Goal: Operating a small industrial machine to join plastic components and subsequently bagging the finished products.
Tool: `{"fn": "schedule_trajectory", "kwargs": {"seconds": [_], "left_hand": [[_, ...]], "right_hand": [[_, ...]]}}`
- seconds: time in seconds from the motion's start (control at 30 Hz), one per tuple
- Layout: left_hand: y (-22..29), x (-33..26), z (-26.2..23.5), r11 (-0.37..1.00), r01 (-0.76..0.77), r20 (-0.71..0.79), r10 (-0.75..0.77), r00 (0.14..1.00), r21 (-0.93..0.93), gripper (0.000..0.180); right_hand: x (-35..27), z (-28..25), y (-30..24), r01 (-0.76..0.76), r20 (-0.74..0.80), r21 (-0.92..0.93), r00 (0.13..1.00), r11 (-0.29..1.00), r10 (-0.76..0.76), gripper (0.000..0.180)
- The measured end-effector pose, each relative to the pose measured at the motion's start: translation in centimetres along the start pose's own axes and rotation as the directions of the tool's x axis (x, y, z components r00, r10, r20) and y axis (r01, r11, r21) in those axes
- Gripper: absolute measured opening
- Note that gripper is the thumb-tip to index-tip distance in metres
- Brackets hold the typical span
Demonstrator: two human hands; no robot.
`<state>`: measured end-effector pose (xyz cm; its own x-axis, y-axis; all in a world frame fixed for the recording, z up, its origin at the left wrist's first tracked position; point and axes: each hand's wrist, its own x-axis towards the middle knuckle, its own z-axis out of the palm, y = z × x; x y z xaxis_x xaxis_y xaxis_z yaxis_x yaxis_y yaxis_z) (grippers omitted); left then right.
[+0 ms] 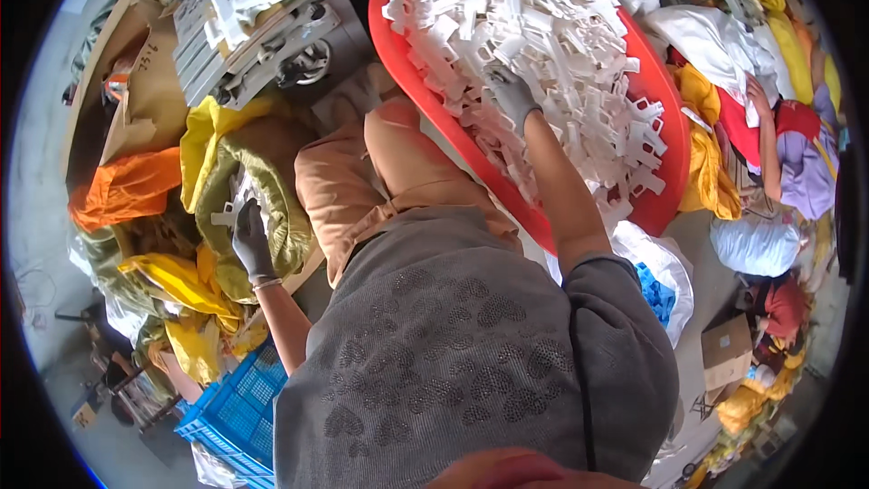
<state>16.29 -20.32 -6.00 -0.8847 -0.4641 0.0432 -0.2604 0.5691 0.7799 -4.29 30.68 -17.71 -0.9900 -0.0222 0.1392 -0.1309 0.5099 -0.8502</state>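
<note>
My left hand (pixel 252 243), in a grey glove, is at the mouth of an olive sack (pixel 288 204). Its fingers are closed on a white plastic toy gun part (pixel 224 216), and more white pieces show just beyond it inside the sack. My right hand (pixel 513 95), also gloved in grey, reaches onto a heap of white plastic toy gun parts (pixel 579 63) in a large red tub (pixel 391 23). Its fingers are bent down among the pieces, and whatever they grip is hidden.
Upper left, a grey metal machine (pixel 195 63) carries white parts (pixel 249 4) beside a cardboard box (pixel 145 91). A blue crate (pixel 235 407) stands lower left, near yellow sacks (pixel 181 285). On the right are a white bag with blue contents (pixel 674 285) and another person's arm (pixel 768 149).
</note>
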Motion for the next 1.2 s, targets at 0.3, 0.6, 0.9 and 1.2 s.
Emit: {"fn": "schedule_trajectory", "kwargs": {"seconds": [0.3, 0.6, 0.9, 1.2], "left_hand": [[0.7, -3.0, -1.7, 0.991, 0.111, -0.057, -0.107, 0.993, 0.073, 0.026], [2.2, -4.2, -2.5, 0.990, 0.134, -0.096, -0.128, 0.987, 0.054, 0.026], [7.6, 2.7, -2.6, 0.960, -0.234, -0.167, 0.258, 0.952, 0.151, 0.020], [21.6, 11.7, -2.4, 0.735, -0.640, -0.196, 0.677, 0.709, 0.224, 0.024]], "right_hand": [[10.7, 7.0, -7.0, -0.116, 0.032, -0.431, 0.989, 0.895, 0.144, 0.050], [13.5, 4.3, -7.0, -0.235, 0.185, -0.526, 0.906, 0.817, 0.380, 0.061], [-1.0, -3.7, -0.3, 0.275, 0.747, -0.303, 0.663, 0.912, 0.048, 0.039], [-8.4, -1.4, -6.0, -0.429, 0.454, 0.069, 0.817, 0.901, 0.355, 0.041]]}}
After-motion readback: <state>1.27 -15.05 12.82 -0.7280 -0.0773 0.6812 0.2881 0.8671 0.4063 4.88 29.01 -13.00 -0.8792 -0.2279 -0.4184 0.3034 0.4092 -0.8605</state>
